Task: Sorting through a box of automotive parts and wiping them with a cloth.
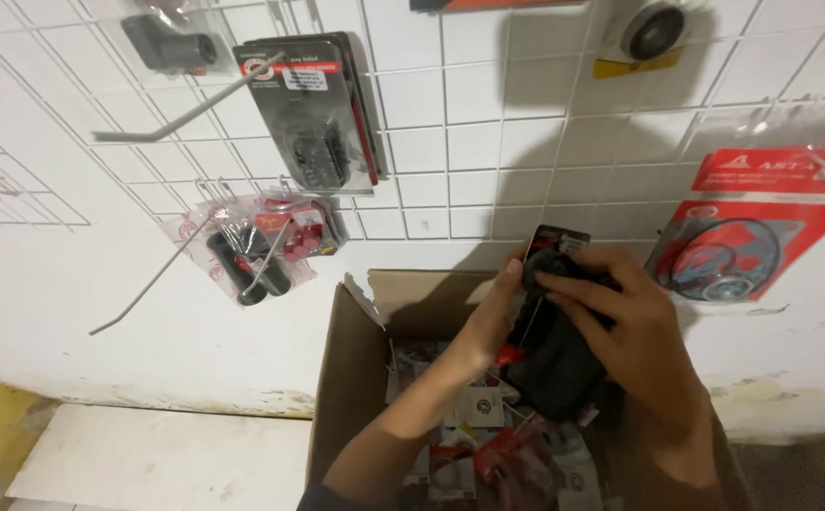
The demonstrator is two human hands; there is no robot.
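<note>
1. The person is holding a packaged black part in both hands, above an open cardboard box that is standing against the wall.
2. The left hand is gripping the pack's left edge, its fingers curling up along the side towards the top.
3. The right hand is clamping the pack from the right, with its fingers lying across the upper front, just under the red and black header card.
4. The pack is looking light and a little bulky: a dark, rounded item sealed in clear plastic. The wrap is probably slick and crinkly, so a grip on the film alone could slide.
5. The contents seem firm and not fragile, though the blur is hiding the detail. The header card is the thin, bendable part.
6. The safest hold seems to be around the thick body of the pack, with the card left free.
7. Below the fingers, inside the box, more small red, white and black packets are lying loosely piled.
8. Above and to the left of the fingers, a white wire grid panel is carrying metal hooks, a black blister pack and bagged red and black parts.
9. To the right of the fingers, a red carded pack is hanging on the panel.
</note>
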